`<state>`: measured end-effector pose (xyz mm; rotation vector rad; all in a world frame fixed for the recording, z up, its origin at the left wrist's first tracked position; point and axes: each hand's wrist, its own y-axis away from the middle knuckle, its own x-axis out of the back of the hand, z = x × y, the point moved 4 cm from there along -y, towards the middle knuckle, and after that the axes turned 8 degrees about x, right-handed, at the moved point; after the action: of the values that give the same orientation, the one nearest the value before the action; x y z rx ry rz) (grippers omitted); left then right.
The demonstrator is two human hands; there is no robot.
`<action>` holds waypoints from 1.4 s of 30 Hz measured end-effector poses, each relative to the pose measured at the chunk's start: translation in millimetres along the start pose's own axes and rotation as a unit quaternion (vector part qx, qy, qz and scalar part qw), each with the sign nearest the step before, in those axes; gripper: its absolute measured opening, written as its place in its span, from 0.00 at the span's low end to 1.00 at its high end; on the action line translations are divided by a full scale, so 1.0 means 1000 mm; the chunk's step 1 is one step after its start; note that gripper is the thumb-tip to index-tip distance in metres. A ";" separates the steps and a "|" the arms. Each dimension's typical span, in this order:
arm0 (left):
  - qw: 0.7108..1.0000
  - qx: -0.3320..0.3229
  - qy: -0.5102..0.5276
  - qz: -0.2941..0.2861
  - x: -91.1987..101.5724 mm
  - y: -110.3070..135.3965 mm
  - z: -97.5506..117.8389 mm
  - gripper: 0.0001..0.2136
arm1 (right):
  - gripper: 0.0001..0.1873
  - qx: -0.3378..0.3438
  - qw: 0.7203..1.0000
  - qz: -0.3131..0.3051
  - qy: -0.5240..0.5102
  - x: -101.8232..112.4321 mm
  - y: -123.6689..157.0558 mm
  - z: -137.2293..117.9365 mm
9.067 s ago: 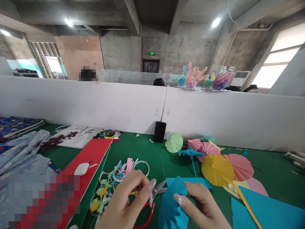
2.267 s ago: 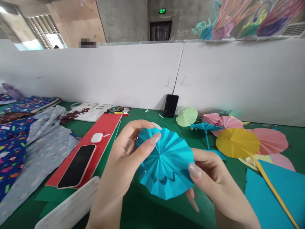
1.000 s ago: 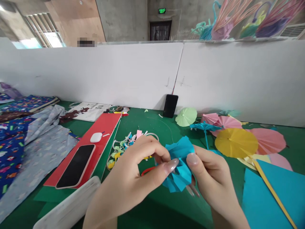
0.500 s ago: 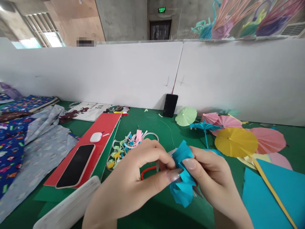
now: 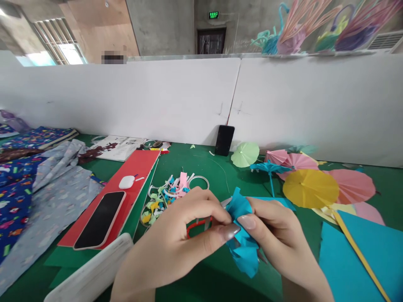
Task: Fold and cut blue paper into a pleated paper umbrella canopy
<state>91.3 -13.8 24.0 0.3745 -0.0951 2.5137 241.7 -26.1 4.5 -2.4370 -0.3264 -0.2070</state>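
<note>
A crumpled, pleated piece of blue paper [image 5: 244, 251] is pinched between both hands above the green table. My left hand [image 5: 185, 235] is closed on its left side, thumb and forefinger pressed together. From the right, my right hand [image 5: 280, 239] grips the upper part with thumb over the folds. Below and behind the hands lies a pair of scissors with a red handle [image 5: 197, 227], partly hidden by my fingers. A flat blue sheet [image 5: 283, 203] lies behind my right hand.
Paper umbrellas, among them a yellow one [image 5: 310, 188] and a green one [image 5: 244, 154], stand at back right. Blue paper [image 5: 362, 251] lies at right. Paper scraps [image 5: 166, 195], a phone [image 5: 100, 220] on a red board [image 5: 141, 161] and fabric [image 5: 63, 197] are left. A dark phone [image 5: 224, 140] leans on the white partition.
The blue paper has turned slightly in my fingers, its lower end shifting a little right and down. Both hands keep their pinch on it.
</note>
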 end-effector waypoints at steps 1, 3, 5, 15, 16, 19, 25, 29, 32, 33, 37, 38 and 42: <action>1.000 -0.002 -0.002 0.000 0.000 0.000 0.000 0.05 | 0.21 0.007 1.000 -0.002 0.006 0.000 0.000 0.000; 1.000 -0.009 -0.016 0.004 -0.001 0.001 0.001 0.04 | 0.19 0.018 1.000 -0.003 0.023 0.000 0.001 -0.002; 0.999 -0.020 -0.036 0.012 -0.001 0.002 0.002 0.04 | 0.19 0.024 0.998 0.003 0.059 0.000 0.003 -0.004; 1.000 -0.014 -0.008 0.014 -0.001 -0.001 -0.002 0.05 | 0.18 0.087 0.959 0.024 0.269 0.001 0.005 -0.013; 1.000 -0.015 -0.003 0.012 0.000 -0.001 -0.002 0.05 | 0.18 0.089 0.957 0.029 0.275 0.000 0.005 -0.013; 1.000 -0.021 0.006 0.003 0.000 -0.002 -0.001 0.06 | 0.17 0.093 0.954 0.033 0.284 -0.001 0.005 -0.012; 0.999 -0.025 -0.016 0.012 0.003 -0.005 -0.001 0.07 | 0.20 0.097 0.959 0.035 0.265 -0.004 0.002 -0.009; 1.000 -0.022 -0.011 0.009 0.005 -0.005 -0.001 0.07 | 0.21 0.086 0.968 0.039 0.233 -0.007 0.001 -0.007; 1.000 -0.020 -0.003 0.006 0.004 -0.004 -0.002 0.07 | 0.21 0.083 0.970 0.041 0.226 -0.008 0.000 -0.007; 1.000 -0.018 -0.002 0.006 0.003 -0.004 -0.002 0.07 | 0.21 0.083 0.970 0.040 0.227 -0.007 0.000 -0.007; 1.000 -0.009 0.001 0.020 0.001 -0.005 -0.004 0.07 | 0.21 0.077 0.971 0.038 0.221 -0.007 -0.001 -0.006; 1.000 -0.010 -0.001 0.020 0.001 -0.004 -0.004 0.07 | 0.21 0.074 0.973 0.039 0.213 -0.007 -0.001 -0.006; 0.998 -0.045 -0.044 0.015 0.003 0.001 0.002 0.05 | 0.22 0.010 0.994 0.023 0.102 -0.004 0.001 -0.001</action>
<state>89.0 -13.0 27.1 0.4505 -0.2486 2.5117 237.7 -28.6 3.7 -2.3753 -0.1806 -0.4263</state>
